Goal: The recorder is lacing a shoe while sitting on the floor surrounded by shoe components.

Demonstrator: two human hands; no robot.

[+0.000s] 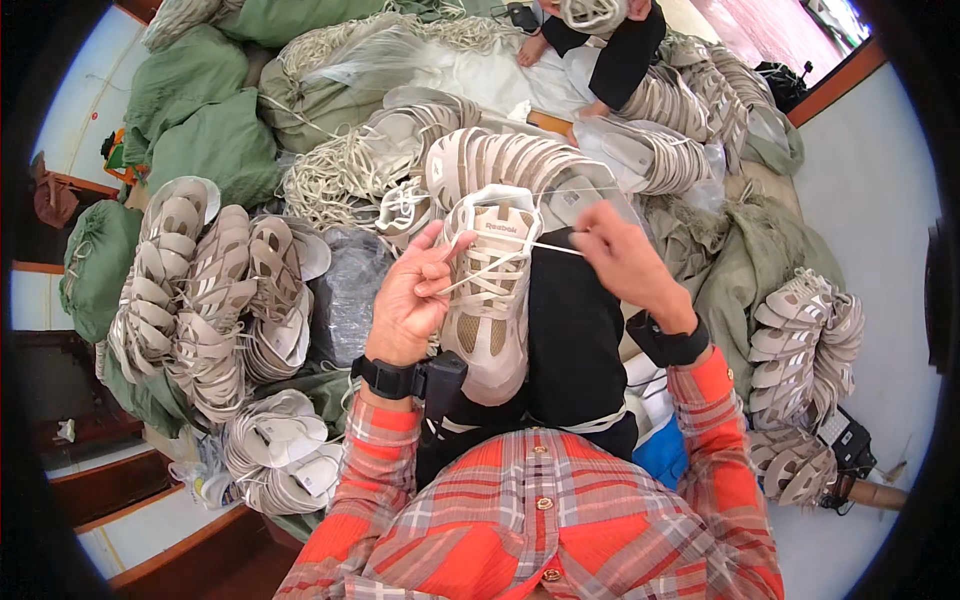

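Note:
A beige sneaker upper (487,345) rests on my lap with its toe towards me. Its white shoelace (493,287) crosses the front in several rows below the tongue. At the upper's left edge is my left hand (412,297), its fingers curled round a strand of the lace near the top eyelets. To the right, clear of the upper, my right hand (627,262) pinches another strand and stretches it taut from the top eyelets. The exact fingertip hold of my right hand is blurred.
Stacked beige uppers (500,160) lie just beyond my knees, beside a tangle of white laces (335,185). More uppers (215,310) stand in rows at the left, near green sacks (225,150). Another person's hand (637,8) holds an upper at the far side.

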